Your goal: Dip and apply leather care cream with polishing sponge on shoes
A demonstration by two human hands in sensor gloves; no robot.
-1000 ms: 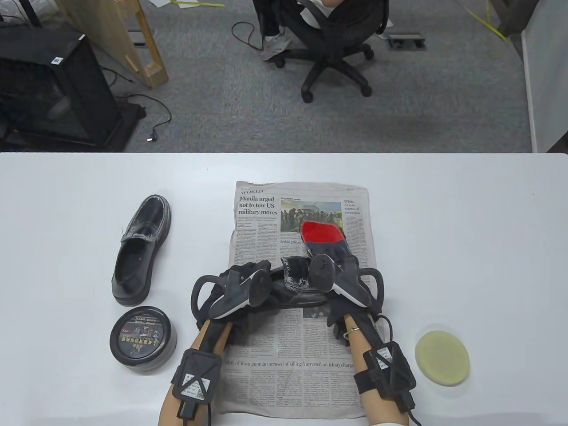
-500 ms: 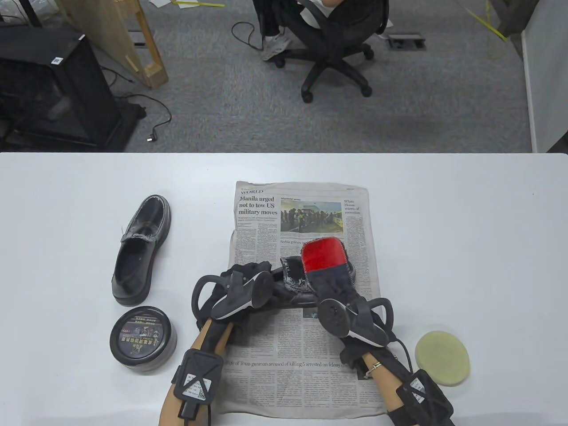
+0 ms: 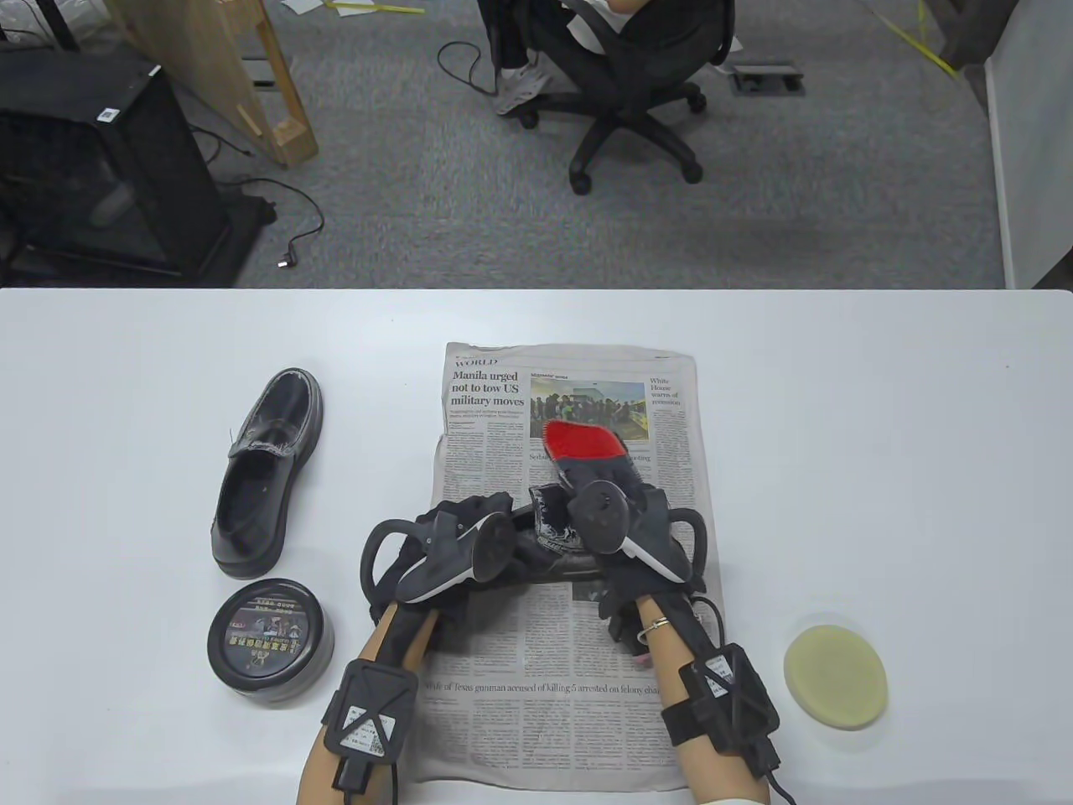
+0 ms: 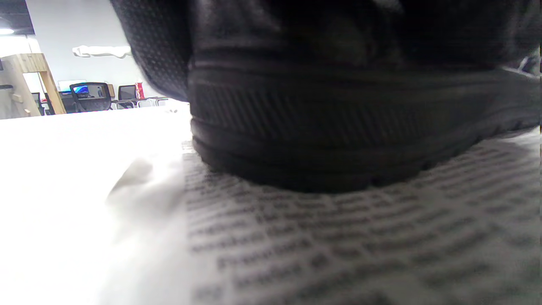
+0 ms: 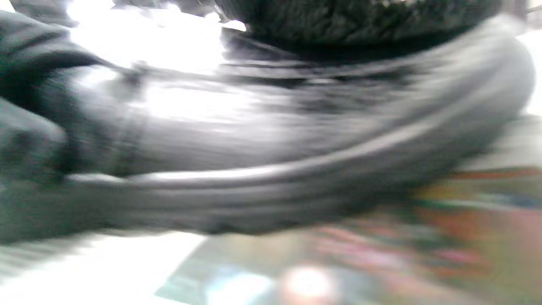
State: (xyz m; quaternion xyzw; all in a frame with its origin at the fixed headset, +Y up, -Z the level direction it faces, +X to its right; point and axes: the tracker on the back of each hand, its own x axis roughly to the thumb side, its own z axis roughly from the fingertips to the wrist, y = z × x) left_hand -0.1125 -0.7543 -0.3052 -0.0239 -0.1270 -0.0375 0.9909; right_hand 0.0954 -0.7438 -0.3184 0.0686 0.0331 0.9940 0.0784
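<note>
Black leather, glossy and creased, makes up the shoe (image 3: pixel 557 537) lying across the newspaper (image 3: pixel 570 671), and both hands are on it. The left hand (image 3: pixel 457 545) holds the heel end, fingers curled about it as far as the table view shows, evidently to steady it. From its wrist view the ribbed rubber sole (image 4: pixel 338 140) sits flat on the print, just under the grip.

The right hand (image 3: pixel 624 524) works over the toe end with a red-backed pad (image 3: pixel 584 442) reaching just beyond its fingertips. Whether the fingers pinch this pad or are slipped inside it like a mitt I cannot tell; either way the hand carries it. Its underside looks dark and fuzzy in the right wrist view, pressed on the smooth upper (image 5: pixel 275 127); that frame is blurred, which suggests rubbing.

The newspaper is there, I judge, to catch cream and dirt.

The polishing sponge (image 3: pixel 835 677), a pale yellow foam disc, lies on the table (image 3: pixel 922 419) well to the right of the right wrist, untouched. The cream tin (image 3: pixel 268 641), round and black with its printed lid on, sits left of the left forearm. Beyond it lies the second shoe (image 3: pixel 268 470), a matching loafer, upright with its opening showing. So dipping has seemingly not begun
</note>
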